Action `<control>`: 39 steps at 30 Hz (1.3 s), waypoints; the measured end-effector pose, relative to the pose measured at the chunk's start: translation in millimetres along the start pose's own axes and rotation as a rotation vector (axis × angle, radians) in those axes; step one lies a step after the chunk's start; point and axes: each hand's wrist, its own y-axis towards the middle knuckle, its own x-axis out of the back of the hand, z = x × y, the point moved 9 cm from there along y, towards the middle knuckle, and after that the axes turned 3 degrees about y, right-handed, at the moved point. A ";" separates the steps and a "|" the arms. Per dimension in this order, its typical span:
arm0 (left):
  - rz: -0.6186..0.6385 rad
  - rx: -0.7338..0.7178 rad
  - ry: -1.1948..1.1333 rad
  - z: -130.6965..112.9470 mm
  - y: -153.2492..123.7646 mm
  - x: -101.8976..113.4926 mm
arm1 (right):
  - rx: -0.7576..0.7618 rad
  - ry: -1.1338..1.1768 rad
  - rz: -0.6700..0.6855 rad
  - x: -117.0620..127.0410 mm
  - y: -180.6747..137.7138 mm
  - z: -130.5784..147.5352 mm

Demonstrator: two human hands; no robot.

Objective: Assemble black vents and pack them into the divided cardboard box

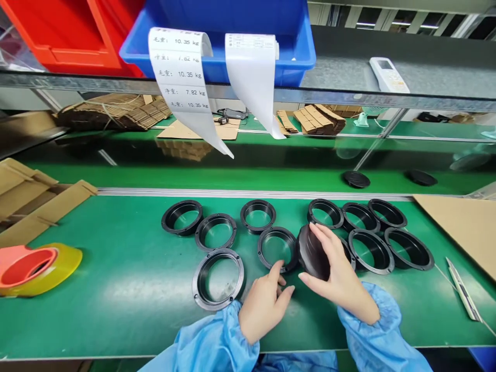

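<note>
My right hand (337,266) grips a round black ridged disc (313,254) by its edges, tilted on its side above the table. To its left, a black ring (263,249) lies flat on the green table. My left hand (265,305) is at the near edge of that ring, thumb and fingers apart; the fingertips are at or close to the rim. Several more black rings lie around, among them a larger-looking one (197,289) left of my left hand and a group (382,263) to the right. One ring is partly hidden behind my right hand.
A yellow tape roll on a red holder (58,274) and cardboard dividers (73,199) lie at left. A utility knife (461,289) and cardboard sheet (465,222) lie at right. Two black discs (356,179) rest on the green belt behind. Label strips (178,77) hang from a blue bin (217,67).
</note>
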 end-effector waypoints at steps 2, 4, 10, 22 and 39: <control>0.032 0.000 0.087 -0.3 -8.2 -1.6 | -0.016 -0.022 0.038 -10.9 -0.9 1.3; 0.072 -0.009 0.129 -3.7 -18.8 -3.1 | -0.007 -0.047 0.094 -22.6 -2.3 5.9; 0.325 -0.116 0.294 -23.4 -54.2 -11.8 | 0.066 -0.170 0.222 -54.5 -2.2 21.0; 0.389 -0.408 0.384 -26.1 -70.8 -29.3 | 0.214 -0.496 0.271 -98.4 4.8 27.5; 0.351 -0.493 0.363 -64.6 -88.8 -14.4 | 0.207 -0.542 0.264 -115.7 6.5 28.3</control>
